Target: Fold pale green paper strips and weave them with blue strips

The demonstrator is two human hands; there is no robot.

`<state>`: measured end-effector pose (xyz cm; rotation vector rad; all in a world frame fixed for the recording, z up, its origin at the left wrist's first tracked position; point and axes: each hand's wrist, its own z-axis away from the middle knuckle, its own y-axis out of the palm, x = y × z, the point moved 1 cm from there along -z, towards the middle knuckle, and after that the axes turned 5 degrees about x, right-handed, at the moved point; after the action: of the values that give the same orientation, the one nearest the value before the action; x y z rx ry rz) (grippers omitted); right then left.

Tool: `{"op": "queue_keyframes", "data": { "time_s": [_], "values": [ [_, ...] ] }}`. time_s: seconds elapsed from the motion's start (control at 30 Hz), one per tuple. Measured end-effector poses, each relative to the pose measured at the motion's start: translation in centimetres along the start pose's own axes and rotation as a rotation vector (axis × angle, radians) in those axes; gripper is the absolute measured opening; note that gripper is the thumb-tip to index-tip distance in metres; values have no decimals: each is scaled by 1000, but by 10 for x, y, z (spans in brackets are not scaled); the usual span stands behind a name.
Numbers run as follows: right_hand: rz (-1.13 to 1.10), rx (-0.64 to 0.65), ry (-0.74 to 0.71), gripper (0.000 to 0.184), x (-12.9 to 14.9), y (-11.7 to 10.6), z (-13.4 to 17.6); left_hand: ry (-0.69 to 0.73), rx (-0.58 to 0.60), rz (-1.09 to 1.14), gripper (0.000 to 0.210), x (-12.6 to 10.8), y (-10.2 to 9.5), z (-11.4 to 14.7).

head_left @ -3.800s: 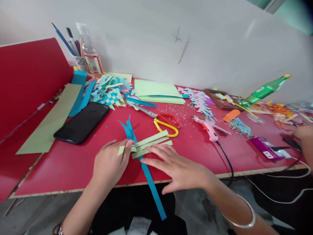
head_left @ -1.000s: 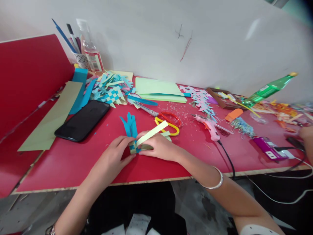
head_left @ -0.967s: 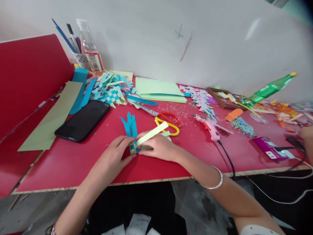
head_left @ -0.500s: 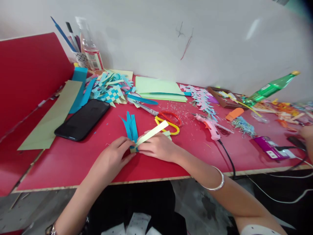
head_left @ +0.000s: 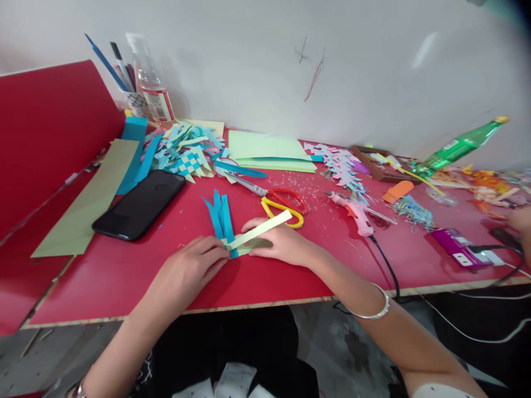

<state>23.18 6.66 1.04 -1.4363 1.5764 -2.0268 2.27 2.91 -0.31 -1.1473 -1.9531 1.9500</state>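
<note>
Blue paper strips (head_left: 223,215) fan upward from a small weave of blue and pale green paper in front of me. My left hand (head_left: 198,258) pinches the left edge of this weave against the red tabletop. A pale green paper strip (head_left: 260,231) slants up to the right across it. My right hand (head_left: 286,243) has its thumb and fingers around the pale green strips on the right side; their ends are partly hidden under it. Just beyond that hand lie scissors (head_left: 265,193) with one red and one yellow handle.
Left of the weave is a black phone (head_left: 140,204). Cut strips (head_left: 182,146) and pale green sheets (head_left: 269,149) lie along the wall. A pink glue gun (head_left: 352,213), a purple power strip (head_left: 459,249) and a tilted green bottle (head_left: 460,146) are on the right. Another person's hand (head_left: 520,221) shows at the right edge.
My right hand has slid a little to the right, off the weave's middle and along the pale strips, uncovering more of them. My left hand still pinches the left edge.
</note>
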Motion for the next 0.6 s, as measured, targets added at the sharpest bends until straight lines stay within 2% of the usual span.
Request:
{"op": "queue_keyframes", "data": {
  "time_s": [0.23,0.43,0.6],
  "values": [
    [17,4,46,24,2,-5,3,-122,-7,143,19,-3,3,-6],
    [65,6,90,29,6,-7,6,-198,-17,64,21,-9,3,-10],
    [84,13,130,25,8,-7,6,-195,-12,32,20,-10,3,-11]
  ]
}}
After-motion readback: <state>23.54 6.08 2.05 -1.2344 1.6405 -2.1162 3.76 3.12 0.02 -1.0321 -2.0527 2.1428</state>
